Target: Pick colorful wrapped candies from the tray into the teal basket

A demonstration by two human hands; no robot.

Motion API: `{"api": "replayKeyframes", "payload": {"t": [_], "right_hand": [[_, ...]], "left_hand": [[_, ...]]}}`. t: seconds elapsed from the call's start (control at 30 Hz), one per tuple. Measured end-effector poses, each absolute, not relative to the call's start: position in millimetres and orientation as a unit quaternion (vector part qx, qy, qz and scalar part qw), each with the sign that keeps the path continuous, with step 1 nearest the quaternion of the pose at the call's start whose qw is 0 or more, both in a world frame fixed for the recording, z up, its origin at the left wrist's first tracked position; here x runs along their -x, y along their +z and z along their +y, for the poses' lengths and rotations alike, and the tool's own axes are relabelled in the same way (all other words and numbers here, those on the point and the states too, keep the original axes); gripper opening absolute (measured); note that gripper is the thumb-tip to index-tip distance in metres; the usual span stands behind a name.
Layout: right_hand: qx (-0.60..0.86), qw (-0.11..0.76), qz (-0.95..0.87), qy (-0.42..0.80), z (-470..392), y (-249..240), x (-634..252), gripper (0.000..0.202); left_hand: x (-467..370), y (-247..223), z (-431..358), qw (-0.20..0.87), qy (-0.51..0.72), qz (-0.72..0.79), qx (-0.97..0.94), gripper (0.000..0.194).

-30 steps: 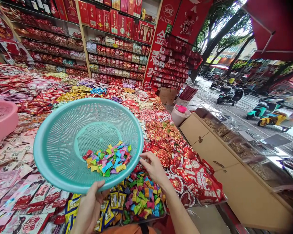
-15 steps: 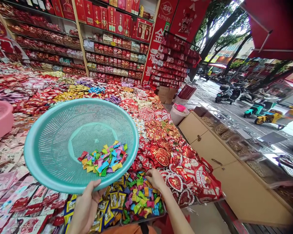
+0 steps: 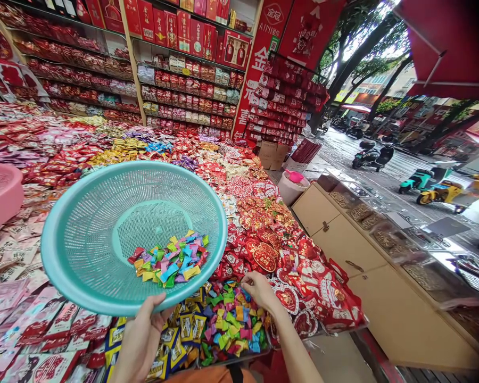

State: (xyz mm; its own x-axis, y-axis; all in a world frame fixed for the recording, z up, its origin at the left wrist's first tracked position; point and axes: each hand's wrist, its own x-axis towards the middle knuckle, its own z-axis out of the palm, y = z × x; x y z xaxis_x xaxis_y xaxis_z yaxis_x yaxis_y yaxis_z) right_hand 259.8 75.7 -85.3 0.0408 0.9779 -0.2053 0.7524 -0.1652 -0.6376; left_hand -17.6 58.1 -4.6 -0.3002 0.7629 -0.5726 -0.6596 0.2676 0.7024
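The left hand (image 3: 142, 322) grips the turquoise mesh basin (image 3: 51, 252) by its near rim. The right hand (image 3: 260, 290), curled narrow, contents unclear, is beside the loose candies (image 3: 233, 325). A firm, level hold should stop the wrapped sweets (image 3: 171, 263) inside the basin sliding.

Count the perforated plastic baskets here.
2: the teal basket, held at its near rim by the left hand, and the pink basket, cut off at the left edge. Others may be hidden.

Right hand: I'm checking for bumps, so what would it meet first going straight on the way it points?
Probably the basin, at its right rim, since the right hand points leftward. Depth is unclear; if it's lower, the candies could come first.
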Motion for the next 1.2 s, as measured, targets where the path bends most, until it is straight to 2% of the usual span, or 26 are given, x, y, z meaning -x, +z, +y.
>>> {"api": "replayKeyframes", "payload": {"t": [0.23, 0.47, 0.8, 1.0, 1.2], "right_hand": [[0.613, 0.350, -0.561, 0.432, 78, -25, -247, 0.024], [0.542, 0.434, -0.535, 0.481, 86, 16, -207, 0.027], [0.536, 0.457, -0.529, 0.475, 98, 16, -161, 0.019], [0.540, 0.468, -0.527, 0.460, 104, 10, -151, 0.019], [0.569, 0.467, -0.551, 0.394, 99, 11, -163, 0.024]], "left_hand": [[16, -10, 57, 0.593, 0.601, 0.534, -0.046, 0.028], [10, -7, 52, 0.599, 0.595, 0.533, -0.050, 0.018], [6, -10, 48, 0.613, 0.578, 0.536, -0.049, 0.011], [8, -12, 48, 0.628, 0.575, 0.521, -0.054, 0.021], [8, -11, 46, 0.610, 0.583, 0.533, -0.059, 0.013]]}}
